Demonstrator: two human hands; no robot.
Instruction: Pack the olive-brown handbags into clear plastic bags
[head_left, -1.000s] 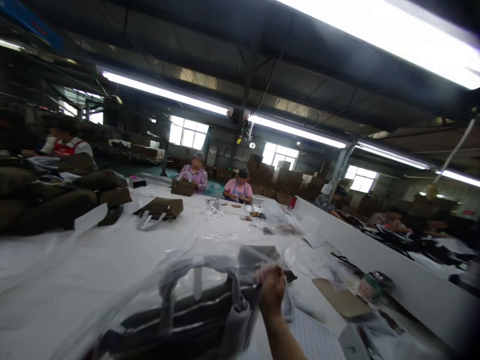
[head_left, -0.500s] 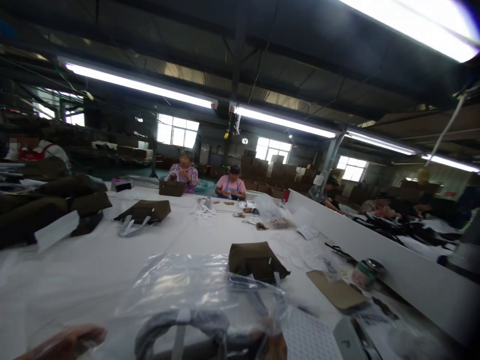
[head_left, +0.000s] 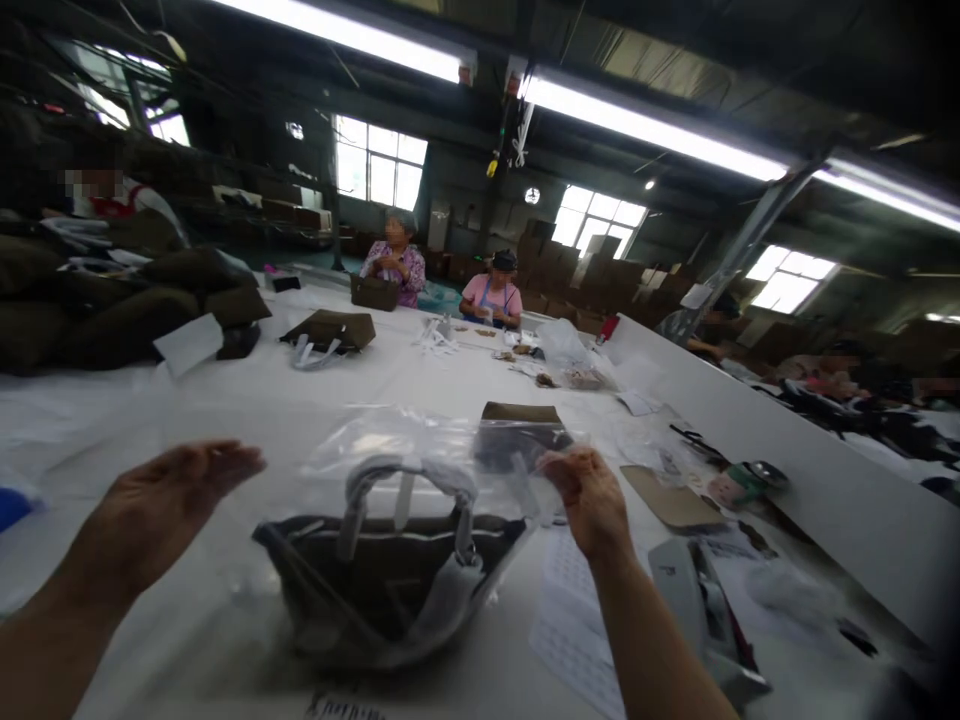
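Note:
In front of me a dark handbag [head_left: 375, 580] with wrapped handles stands on the white table inside a clear plastic bag [head_left: 367, 430]. My left hand [head_left: 161, 505] is at the plastic bag's left side, its fingers stretched out and apart from the handbag. Whether its fingertips touch the film cannot be made out. On the other side, my right hand [head_left: 589, 490] has its fingers closed on the upper right edge of the plastic bag. Just behind that edge lies another brown handbag [head_left: 517, 425], partly covered by the film.
A brown handbag [head_left: 334, 330] lies farther back, and a pile of dark bags [head_left: 112, 310] is at the left. To the right are a printed sheet [head_left: 574, 620], a grey device [head_left: 697, 610], cardboard [head_left: 671, 497] and a jar [head_left: 750, 482]. A low white partition [head_left: 720, 420] borders the table. Co-workers sit beyond.
My view has tilted down. Both hands have risen into fuller view at the plastic bag's sides, and the handbag inside it now shows almost whole.

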